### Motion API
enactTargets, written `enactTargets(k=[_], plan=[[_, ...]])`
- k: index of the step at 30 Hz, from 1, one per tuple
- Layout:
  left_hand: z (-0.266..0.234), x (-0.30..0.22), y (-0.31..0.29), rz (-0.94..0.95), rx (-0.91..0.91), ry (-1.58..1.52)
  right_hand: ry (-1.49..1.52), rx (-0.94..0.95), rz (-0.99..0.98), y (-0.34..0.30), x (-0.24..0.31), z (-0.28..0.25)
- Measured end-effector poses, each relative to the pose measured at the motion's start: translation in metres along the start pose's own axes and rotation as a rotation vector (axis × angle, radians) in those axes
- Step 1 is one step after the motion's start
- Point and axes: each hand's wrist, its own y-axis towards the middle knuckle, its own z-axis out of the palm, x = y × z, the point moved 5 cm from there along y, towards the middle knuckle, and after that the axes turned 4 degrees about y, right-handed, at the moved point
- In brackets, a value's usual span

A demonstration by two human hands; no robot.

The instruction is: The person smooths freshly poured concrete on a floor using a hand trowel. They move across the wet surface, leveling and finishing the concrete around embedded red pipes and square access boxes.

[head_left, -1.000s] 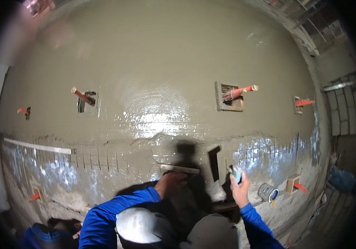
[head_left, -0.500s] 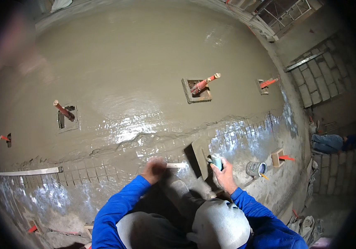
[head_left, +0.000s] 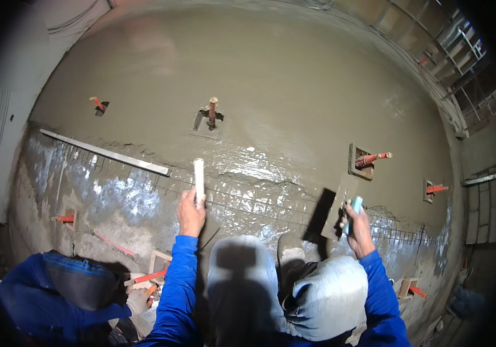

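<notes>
My right hand (head_left: 360, 231) is wrapped round the pale green handle of a finishing trowel (head_left: 338, 202). The trowel's long flat blade stands tilted just over the near edge of the wet grey mortar (head_left: 294, 130), beside its dark shadow. My left hand (head_left: 191, 215) grips a white stick-like piece (head_left: 199, 176) that points away from me; whether it is a tool's handle I cannot tell. Under the mortar's ragged edge, wire mesh (head_left: 236, 209) lies partly bare between my hands. My knees are bent below them.
Orange pipes stick up from boxed openings, among them a middle pipe (head_left: 212, 115) and a right pipe (head_left: 372, 159). A long pale straightedge (head_left: 106, 153) lies along the mortar's edge at left. Close on my left crouches a co-worker (head_left: 57, 295) in blue, a gloved hand near another orange pipe (head_left: 146, 277).
My view has swung left, bringing the co-worker into sight. My left hand has turned the white piece from pointing right to pointing away. The right hand still grips the trowel.
</notes>
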Motion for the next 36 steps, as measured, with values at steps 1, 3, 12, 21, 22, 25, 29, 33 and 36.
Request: enactTargets(k=[1, 3, 12, 21, 22, 25, 29, 33, 36], plan=[[-0.011, 0.013, -0.003, -0.067, -0.024, 0.032, 0.085, 0.052, 0.058, 0.009, 0.001, 0.021], [-0.026, 0.028, -0.009, -0.070, -0.044, 0.032, 0.300, 0.176, 0.195, 0.028, -0.005, 0.066], [-0.058, 0.065, 0.012, -0.084, 0.031, 0.218, 0.383, 0.638, 0.220, 0.148, -0.071, 0.262], [-0.103, 0.071, 0.002, -0.332, 0.171, 0.120, 0.349, 0.684, 0.233, 0.252, -0.128, 0.377], [-0.107, 0.068, -0.003, -0.334, 0.150, 0.123, 0.328, 0.669, 0.213, 0.260, -0.131, 0.383], [-0.110, 0.061, -0.015, -0.411, 0.124, 0.071, 0.310, 0.655, 0.164, 0.282, -0.136, 0.399], [-0.112, 0.052, -0.020, -0.479, 0.082, 0.016, 0.282, 0.662, 0.147, 0.295, -0.143, 0.413], [-0.115, 0.044, -0.019, -0.497, 0.050, -0.053, 0.258, 0.634, 0.190, 0.299, -0.150, 0.418], [-0.118, 0.039, -0.028, -0.547, 0.031, -0.062, 0.248, 0.650, 0.195, 0.300, -0.153, 0.420]])
